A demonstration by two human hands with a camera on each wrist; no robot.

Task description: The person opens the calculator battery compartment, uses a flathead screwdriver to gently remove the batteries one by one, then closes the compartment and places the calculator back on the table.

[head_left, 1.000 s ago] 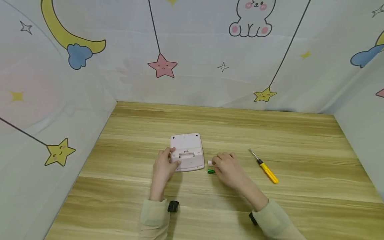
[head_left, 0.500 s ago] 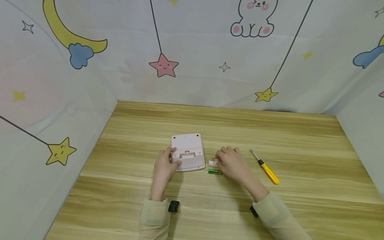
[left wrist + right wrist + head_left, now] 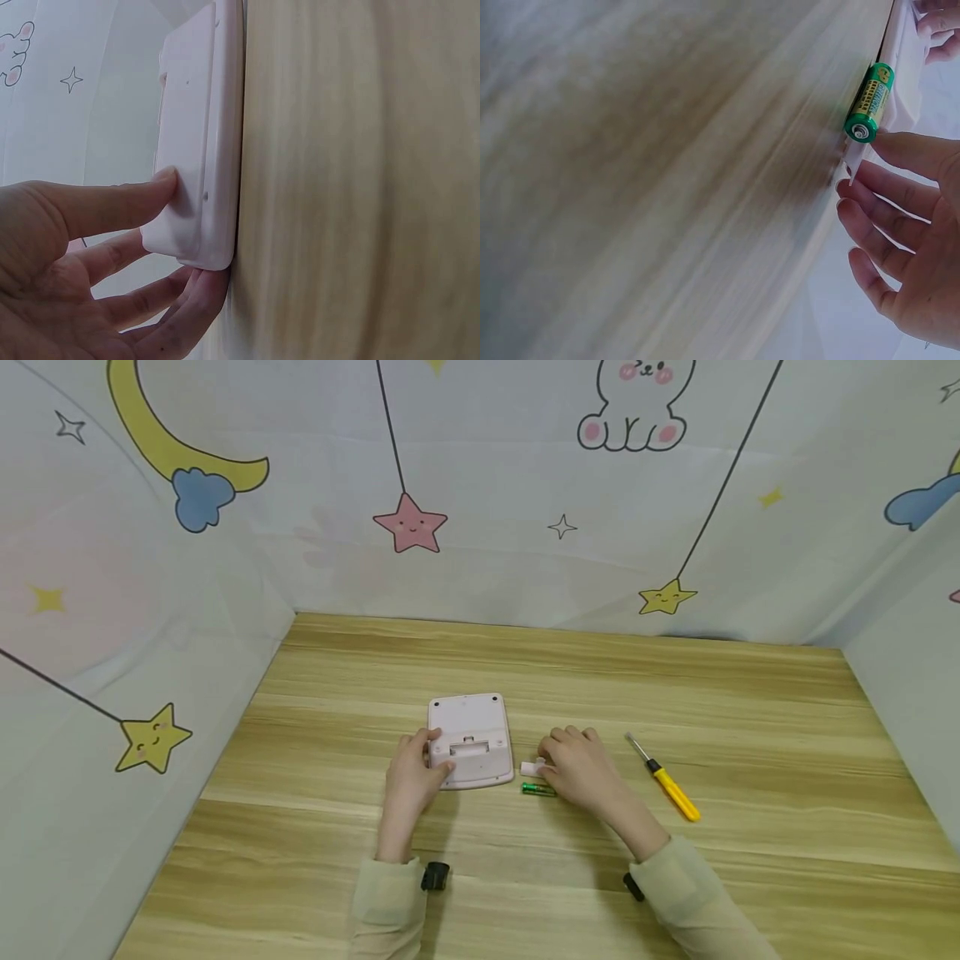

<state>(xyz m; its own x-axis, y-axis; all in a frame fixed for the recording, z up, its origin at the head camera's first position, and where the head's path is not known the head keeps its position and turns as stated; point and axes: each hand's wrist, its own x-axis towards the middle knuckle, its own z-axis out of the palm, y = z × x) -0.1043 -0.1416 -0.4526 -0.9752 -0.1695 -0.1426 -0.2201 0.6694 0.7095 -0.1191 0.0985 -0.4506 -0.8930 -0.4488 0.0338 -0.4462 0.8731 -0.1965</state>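
Observation:
A pale pink, flat device [image 3: 468,720] lies back side up on the table, its battery slot uncovered. My left hand [image 3: 410,770] grips its left edge; in the left wrist view the thumb presses on the back of the device [image 3: 187,127] and other fingers reach round the side. To the right of it, my right hand [image 3: 583,770] pinches the right end of a small pale pink battery cover [image 3: 529,769] between thumb and index finger. A green battery [image 3: 538,790] lies just in front of that cover; the right wrist view shows the battery [image 3: 870,103] beside the thumb tip.
A screwdriver [image 3: 673,793] with a yellow handle lies on the wooden table [image 3: 525,893], right of my right hand. Behind and at both sides hangs a white cloth [image 3: 495,577] printed with stars, a moon and an animal.
My right hand has drawn back slightly to the right, so more of the green battery and the cover shows. My left hand keeps its hold on the device.

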